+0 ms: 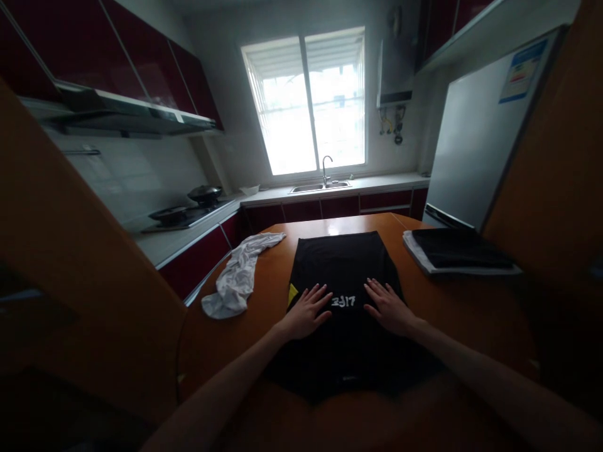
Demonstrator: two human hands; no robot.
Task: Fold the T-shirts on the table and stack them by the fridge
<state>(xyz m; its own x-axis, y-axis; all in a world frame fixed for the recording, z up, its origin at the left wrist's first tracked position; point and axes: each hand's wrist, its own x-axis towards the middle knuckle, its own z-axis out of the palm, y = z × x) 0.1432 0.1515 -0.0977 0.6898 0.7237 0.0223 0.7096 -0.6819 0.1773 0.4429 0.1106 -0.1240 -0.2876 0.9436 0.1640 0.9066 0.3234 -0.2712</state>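
A black garment (346, 263) with small white lettering and a yellow patch lies spread flat on the orange wooden table (461, 307). My left hand (307, 312) rests palm down on it, fingers apart, just left of the lettering. My right hand (389, 307) presses flat on the cloth just right of the lettering, fingers spread. Neither hand grips anything.
A crumpled white cloth (238, 276) lies at the table's left edge. A folded stack of dark and light garments (455, 251) sits at the right. Beyond are a counter with a sink (320, 186), a stove with pans (188, 210), a window and a fridge (480, 132).
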